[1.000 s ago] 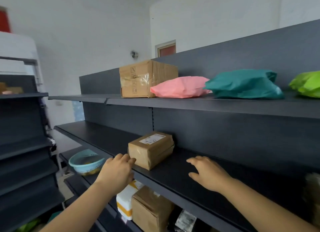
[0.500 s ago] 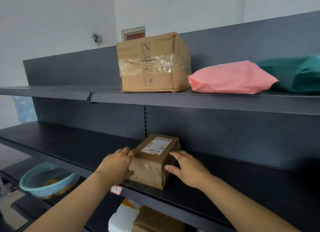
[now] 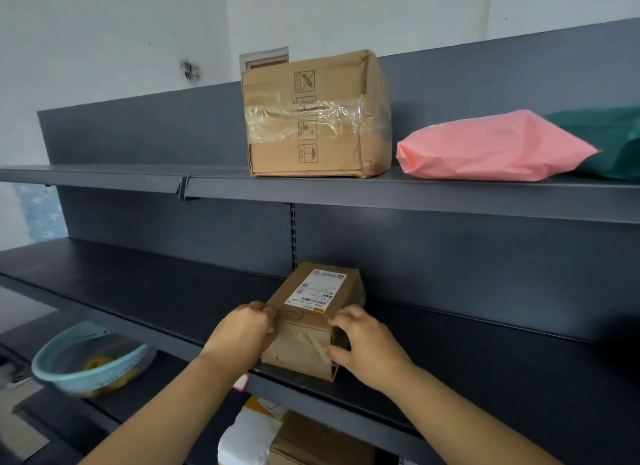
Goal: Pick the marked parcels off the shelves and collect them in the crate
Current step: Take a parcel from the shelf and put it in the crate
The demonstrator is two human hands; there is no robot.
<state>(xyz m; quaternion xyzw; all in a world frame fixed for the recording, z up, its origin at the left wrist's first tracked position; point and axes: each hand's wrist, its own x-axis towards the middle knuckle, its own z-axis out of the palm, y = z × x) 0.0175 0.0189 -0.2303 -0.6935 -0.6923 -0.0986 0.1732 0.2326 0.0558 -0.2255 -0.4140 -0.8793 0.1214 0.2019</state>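
A small brown cardboard parcel (image 3: 313, 320) with a white shipping label on top stands at the front edge of the dark middle shelf (image 3: 485, 357). My left hand (image 3: 239, 336) grips its left side, fingers curled over the top edge. My right hand (image 3: 367, 346) holds its right side, thumb on the front face and fingers round the corner. A small red-and-white tag (image 3: 241, 382) sticks to the shelf lip just below the parcel. No crate is in view.
On the upper shelf (image 3: 381, 192) sit a large taped cardboard box (image 3: 315, 118), a pink mailer bag (image 3: 491, 147) and a green bag (image 3: 613, 142). A light blue basin (image 3: 90, 359) rests lower left. White and brown parcels (image 3: 277, 437) lie on the shelf beneath.
Both hands closed in from either side and took hold of the small parcel. The view has moved closer to the shelf.
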